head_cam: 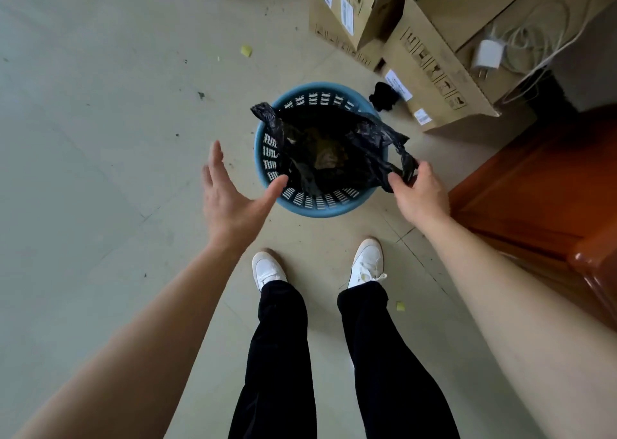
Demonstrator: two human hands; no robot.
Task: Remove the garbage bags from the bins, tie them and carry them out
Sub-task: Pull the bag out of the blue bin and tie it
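A round blue slatted bin [310, 203] stands on the floor just ahead of my feet. Inside it sits a black garbage bag [317, 128] with brownish rubbish showing at its bottom. One bag handle sticks up over the bin's far-left rim. My right hand [419, 195] pinches the other handle, pulled out over the bin's right rim. My left hand [233, 195] hovers open, palm turned inward, its thumb tip at the bin's near-left rim, holding nothing.
Stacked cardboard boxes [430, 51] stand right behind the bin, with a white charger and cable [489, 55] on top. A small black lump [384, 96] lies beside the boxes. Reddish wooden furniture [547, 185] fills the right. Pale floor [100, 138] spreads left, with scraps.
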